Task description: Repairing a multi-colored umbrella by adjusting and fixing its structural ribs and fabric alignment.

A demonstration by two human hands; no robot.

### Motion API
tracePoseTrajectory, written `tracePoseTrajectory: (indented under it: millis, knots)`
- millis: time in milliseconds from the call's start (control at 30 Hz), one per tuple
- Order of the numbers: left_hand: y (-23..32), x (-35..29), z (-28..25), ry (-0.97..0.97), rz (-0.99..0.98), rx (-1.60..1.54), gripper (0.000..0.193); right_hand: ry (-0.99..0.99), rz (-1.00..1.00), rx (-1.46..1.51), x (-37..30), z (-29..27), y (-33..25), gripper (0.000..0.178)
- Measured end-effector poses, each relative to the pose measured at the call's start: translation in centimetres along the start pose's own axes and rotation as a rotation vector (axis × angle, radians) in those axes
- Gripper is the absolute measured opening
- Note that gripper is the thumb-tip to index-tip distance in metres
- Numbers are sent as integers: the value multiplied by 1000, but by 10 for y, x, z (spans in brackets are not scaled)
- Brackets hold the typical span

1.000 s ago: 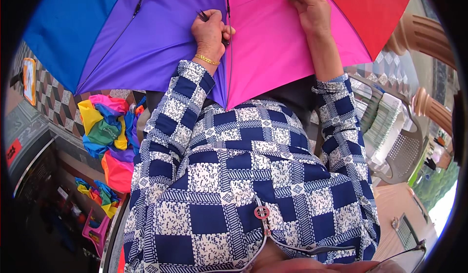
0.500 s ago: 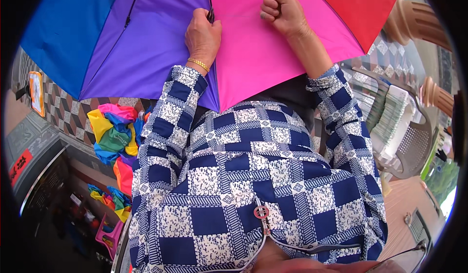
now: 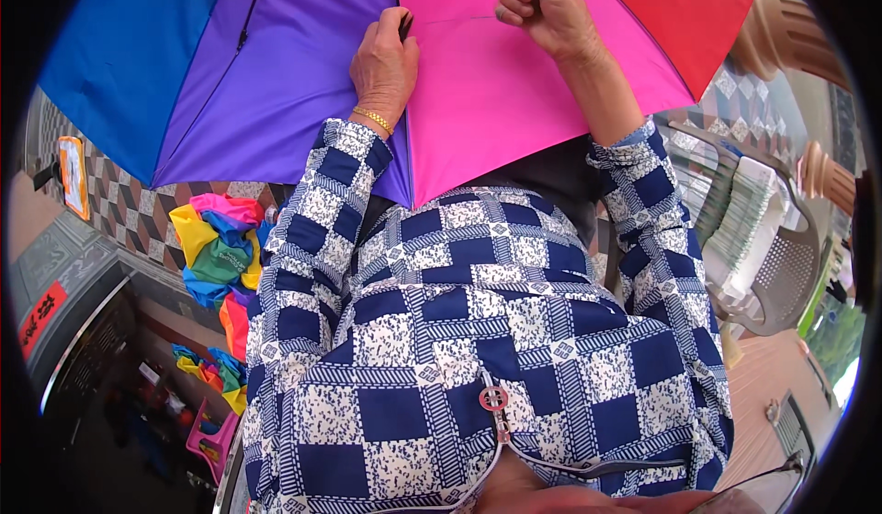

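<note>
A multicoloured umbrella (image 3: pixel 303 82) lies spread over my lap, its inner side up, with blue, purple, pink and red panels and dark ribs. My left hand (image 3: pixel 384 66), gold bracelet at the wrist, is closed on the umbrella at the rib between purple and pink. A small black piece (image 3: pixel 405 25) shows between its thumb and fingers; its kind is unclear. Over the pink panel, my right hand (image 3: pixel 548 11) is raised in a pinch at the top edge. It holds a thin needle-like piece, now hardly visible. A faint thread-like line crosses the pink cloth between both hands.
To the left, a heap of multicoloured cloth (image 3: pixel 220 248) and a smaller heap (image 3: pixel 216 374) lie near a pink plastic stool (image 3: pixel 213 442). A grey-brown plastic chair (image 3: pixel 788 271) on the right bears a stack of pale, thin items (image 3: pixel 746 215). Brown columns (image 3: pixel 790 41) stand beyond.
My right hand has moved slightly up and to the right, so its fingertips meet the top edge. My left hand keeps its hold on the umbrella, its grip slightly shifted.
</note>
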State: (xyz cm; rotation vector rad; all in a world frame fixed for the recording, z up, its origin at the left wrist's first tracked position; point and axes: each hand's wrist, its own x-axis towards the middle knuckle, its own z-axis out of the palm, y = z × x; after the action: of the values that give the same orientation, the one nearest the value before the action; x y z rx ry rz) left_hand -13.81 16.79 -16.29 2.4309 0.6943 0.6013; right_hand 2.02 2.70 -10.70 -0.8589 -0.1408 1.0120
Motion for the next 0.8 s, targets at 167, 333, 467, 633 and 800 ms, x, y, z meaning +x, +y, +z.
tracePoseTrajectory:
  millis: [167, 333, 467, 633, 800]
  knots:
    - [0, 4, -1, -112, 66, -1, 20, -32, -139, 8, -2, 10, -1, 3]
    - [-17, 30, -3, -136, 157, -69, 18, 46, -186, -251, 1, 9, 7, 6]
    - [-8, 55, -13, -348, -141, -353, 20, -78, -465, -1038, -2, -3, 35, 5]
    - [-2, 66, -22, -412, -259, -469, 21, -119, -647, -1607, 4, 14, 69, 7]
    - [5, 65, -28, -439, -359, -621, 13, 64, -614, -1498, 17, 25, 100, 8]
